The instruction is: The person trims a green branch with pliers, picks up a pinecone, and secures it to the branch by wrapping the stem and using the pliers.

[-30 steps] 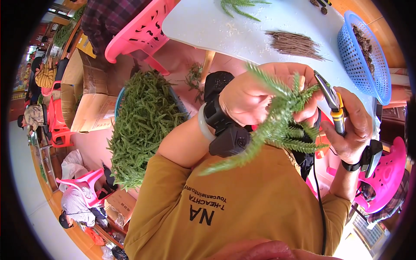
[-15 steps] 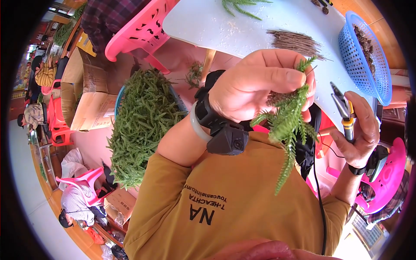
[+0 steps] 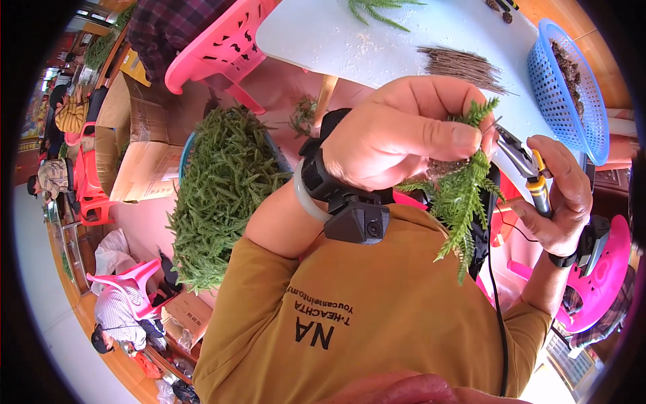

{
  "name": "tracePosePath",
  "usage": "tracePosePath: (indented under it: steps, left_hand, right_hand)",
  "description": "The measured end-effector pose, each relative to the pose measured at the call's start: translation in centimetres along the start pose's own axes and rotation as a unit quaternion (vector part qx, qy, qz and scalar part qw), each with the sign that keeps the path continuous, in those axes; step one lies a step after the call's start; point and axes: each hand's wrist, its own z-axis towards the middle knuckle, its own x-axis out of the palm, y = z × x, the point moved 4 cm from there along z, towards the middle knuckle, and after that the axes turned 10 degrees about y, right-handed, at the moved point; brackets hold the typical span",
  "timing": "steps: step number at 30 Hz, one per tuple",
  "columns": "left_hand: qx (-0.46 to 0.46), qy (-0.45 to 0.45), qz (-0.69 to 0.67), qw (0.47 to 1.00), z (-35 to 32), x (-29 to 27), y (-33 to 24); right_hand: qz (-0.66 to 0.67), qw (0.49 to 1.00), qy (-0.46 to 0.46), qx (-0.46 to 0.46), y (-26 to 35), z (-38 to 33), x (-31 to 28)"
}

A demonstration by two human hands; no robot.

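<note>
My left hand (image 3: pixel 404 135) grips a green feathery plant sprig (image 3: pixel 464 195) by its upper end, and the fronds hang down over my yellow shirt. A black wrist device (image 3: pixel 353 209) is strapped to that arm. My right hand (image 3: pixel 562 195) is closed on small pliers with a yellow and black handle (image 3: pixel 531 172), their jaws pointing at the sprig's stem near my left fingertips.
A white table (image 3: pixel 377 40) holds a bundle of brown cut stems (image 3: pixel 461 64), a blue basket (image 3: pixel 565 81) with dark bits and another sprig (image 3: pixel 380 8). A tub heaped with green sprigs (image 3: pixel 222 188) stands at my left. Pink plastic chairs (image 3: pixel 215 47), cardboard boxes and other people lie beyond.
My left hand turned the sprig from lying across to hanging down. The right hand moved the pliers from beside the fronds up to the stem at my fingertips.
</note>
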Motion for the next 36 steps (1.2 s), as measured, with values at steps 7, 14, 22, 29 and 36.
tracePosePath:
  steps: [7, 14, 22, 29, 36]
  left_hand:
    - [-0.007, -0.025, -0.031, 0.999, -0.2, -0.2, -0.1]
    - [-0.010, -0.056, -0.035, 0.998, -0.3, -0.2, 0.0]
    - [-0.038, -0.055, -0.079, 0.995, -0.1, 0.4, -0.3]
    - [-0.055, -0.083, -0.042, 0.994, -0.3, 0.2, -0.1]
    - [-0.042, -0.093, -0.037, 0.994, -0.3, -0.3, 0.1]
  right_hand:
    - [0.000, 0.999, 0.015, -0.029, -0.2, 0.5, -0.3]
    - [-0.001, 0.999, 0.029, -0.043, -0.6, 0.7, -0.3]
    - [-0.004, 0.998, 0.037, -0.050, -0.8, 1.1, -0.5]
    - [-0.010, 0.998, 0.044, -0.044, -1.0, 1.7, -0.2]
    - [-0.030, 0.999, 0.027, -0.036, -0.9, 1.3, -0.6]
